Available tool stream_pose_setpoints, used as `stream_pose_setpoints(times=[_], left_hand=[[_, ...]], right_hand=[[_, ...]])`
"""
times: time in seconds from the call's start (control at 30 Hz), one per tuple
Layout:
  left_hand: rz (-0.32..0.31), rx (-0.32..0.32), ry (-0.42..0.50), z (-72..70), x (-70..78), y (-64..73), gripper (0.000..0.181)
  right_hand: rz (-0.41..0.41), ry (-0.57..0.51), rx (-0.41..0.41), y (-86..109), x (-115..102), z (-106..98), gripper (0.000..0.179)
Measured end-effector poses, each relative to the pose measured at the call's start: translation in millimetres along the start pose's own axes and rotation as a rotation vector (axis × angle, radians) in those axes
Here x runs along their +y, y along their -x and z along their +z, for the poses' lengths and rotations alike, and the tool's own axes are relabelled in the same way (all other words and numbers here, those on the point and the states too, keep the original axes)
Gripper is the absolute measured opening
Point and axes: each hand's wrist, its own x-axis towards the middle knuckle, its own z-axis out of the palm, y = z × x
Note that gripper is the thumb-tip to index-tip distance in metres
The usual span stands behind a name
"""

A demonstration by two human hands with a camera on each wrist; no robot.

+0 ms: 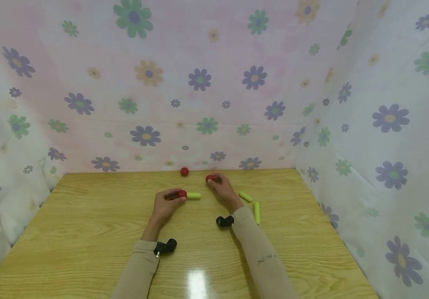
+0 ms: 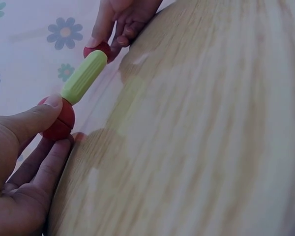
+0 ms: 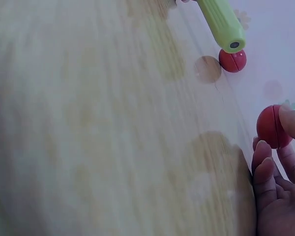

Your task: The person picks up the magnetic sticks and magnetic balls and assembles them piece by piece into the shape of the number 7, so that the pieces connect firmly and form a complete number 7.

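Note:
Left of centre on the table, my left hand pinches a red ball between thumb and fingers. A ribbed light-green rod extends from that ball toward the right, its far end free and marked with a dark round spot in the right wrist view. Farther back, my right hand holds a second red ball by thumb and fingertips, apart from the rod. A seam line runs round this ball. The third red ball rests near the table's back edge, between and beyond the hands.
Two more green rods lie to the right of my right hand: one slanted, the other beside the right sleeve. Flower-printed cloth hangs behind the wooden table and along both sides. Each wrist carries a black camera.

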Motion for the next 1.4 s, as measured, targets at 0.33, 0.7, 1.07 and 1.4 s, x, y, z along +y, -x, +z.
stream_pose_setpoints(times=[0.33, 0.7, 1.07, 1.4], left_hand=[[-0.007, 0.014, 0.002, -0.5, -2.2, -1.3, 0.044], [-0.001, 0.010, -0.005, 0.8, -2.4, -2.1, 0.047], [-0.010, 0.017, -0.006, 0.9, -2.7, -3.2, 0.045], [-0.006, 0.030, -0.003, 0.0, -4.4, -1.2, 0.041]], right_hand=[[0.015, 0.039, -0.036, 10.2, 0, -2, 0.034], [0.030, 0.037, -0.068, 17.3, 2, -6, 0.034], [-0.054, 0.154, -0.083, 28.3, 1, -3, 0.028], [-0.063, 0.153, -0.142, 37.5, 3, -3, 0.029]])
